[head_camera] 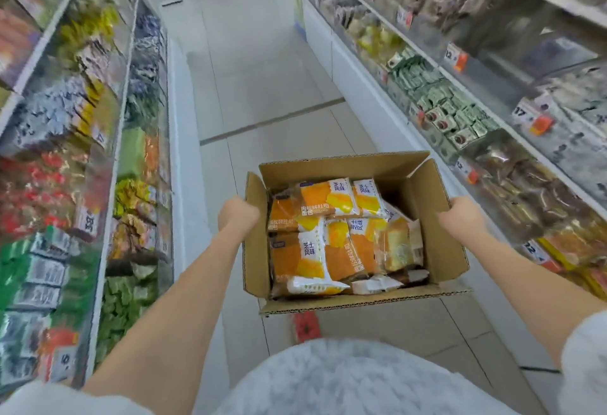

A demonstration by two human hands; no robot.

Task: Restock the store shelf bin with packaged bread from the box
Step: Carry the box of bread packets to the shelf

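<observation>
Left hand [238, 216] grips the cardboard box [423, 204] at nine o'clock, right hand [461, 217] at three; orange bread packs [328, 234] inside, box carried over the aisle. Best kept level approaching the bin.

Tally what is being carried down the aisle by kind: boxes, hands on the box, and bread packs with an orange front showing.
Cardboard box: 1, open at the top
Hands on the box: 2, left hand and right hand, one at each side
Bread packs with an orange front showing: about 5; more lie partly hidden beneath
Total: about 8
</observation>
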